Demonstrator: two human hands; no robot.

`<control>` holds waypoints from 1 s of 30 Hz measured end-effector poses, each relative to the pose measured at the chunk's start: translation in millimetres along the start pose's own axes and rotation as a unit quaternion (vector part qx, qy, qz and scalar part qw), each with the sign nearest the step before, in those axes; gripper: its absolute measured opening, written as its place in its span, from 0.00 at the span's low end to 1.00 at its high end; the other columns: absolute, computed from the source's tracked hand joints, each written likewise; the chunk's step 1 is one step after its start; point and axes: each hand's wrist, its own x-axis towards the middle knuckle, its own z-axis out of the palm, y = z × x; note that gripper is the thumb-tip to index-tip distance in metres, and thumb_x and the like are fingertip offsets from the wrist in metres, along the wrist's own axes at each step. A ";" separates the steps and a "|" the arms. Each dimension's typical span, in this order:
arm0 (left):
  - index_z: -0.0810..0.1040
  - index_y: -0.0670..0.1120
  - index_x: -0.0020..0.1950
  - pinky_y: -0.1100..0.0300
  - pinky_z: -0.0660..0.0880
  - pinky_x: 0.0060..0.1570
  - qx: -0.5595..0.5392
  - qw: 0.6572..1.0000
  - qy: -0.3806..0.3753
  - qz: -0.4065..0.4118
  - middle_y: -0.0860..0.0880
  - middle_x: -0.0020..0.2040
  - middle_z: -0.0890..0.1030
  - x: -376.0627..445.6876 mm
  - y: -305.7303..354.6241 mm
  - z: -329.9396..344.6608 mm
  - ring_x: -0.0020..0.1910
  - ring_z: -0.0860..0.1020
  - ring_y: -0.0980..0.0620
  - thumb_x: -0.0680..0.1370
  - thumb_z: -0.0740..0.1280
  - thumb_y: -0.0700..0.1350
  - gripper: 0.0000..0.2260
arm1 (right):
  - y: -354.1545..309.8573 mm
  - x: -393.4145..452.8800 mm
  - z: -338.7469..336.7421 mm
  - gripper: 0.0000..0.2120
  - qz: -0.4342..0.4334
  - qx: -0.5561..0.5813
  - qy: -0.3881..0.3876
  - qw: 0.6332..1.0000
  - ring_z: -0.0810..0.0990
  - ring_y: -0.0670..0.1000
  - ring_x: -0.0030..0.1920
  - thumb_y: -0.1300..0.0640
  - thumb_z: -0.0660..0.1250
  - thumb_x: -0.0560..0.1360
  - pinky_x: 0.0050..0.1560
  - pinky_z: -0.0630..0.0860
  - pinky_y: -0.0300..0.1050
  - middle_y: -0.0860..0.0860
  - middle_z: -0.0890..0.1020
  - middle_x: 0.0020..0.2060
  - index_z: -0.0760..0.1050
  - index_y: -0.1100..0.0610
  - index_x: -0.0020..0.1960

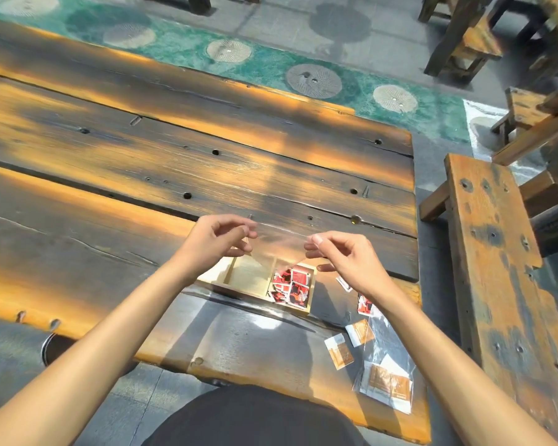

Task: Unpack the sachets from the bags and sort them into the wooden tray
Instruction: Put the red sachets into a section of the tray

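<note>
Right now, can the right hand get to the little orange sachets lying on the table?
Probably yes. The orange sachets lie uncovered on the table, below the right hand. But that hand and the left hand are pinching an empty clear bag, so it must let go first.

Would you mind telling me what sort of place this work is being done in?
Probably an outdoor seating area: a weathered plank table, rough wooden benches beside it, and paved ground with a green patterned strip.

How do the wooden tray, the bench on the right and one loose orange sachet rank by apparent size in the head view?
1. bench
2. wooden tray
3. orange sachet
The gaps are wide, so nearness to the camera should not change this order.
</note>
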 end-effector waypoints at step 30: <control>0.81 0.49 0.63 0.58 0.80 0.50 -0.025 0.949 0.269 -0.165 0.53 0.28 0.80 -67.0 -128.2 -200.1 0.30 0.77 0.59 0.75 0.73 0.32 0.20 | 3.1 122.2 271.9 0.30 -0.035 -0.175 -0.226 0.958 0.87 0.47 0.45 0.60 0.72 0.77 0.57 0.83 0.47 0.38 0.66 0.72 0.70 0.48 0.77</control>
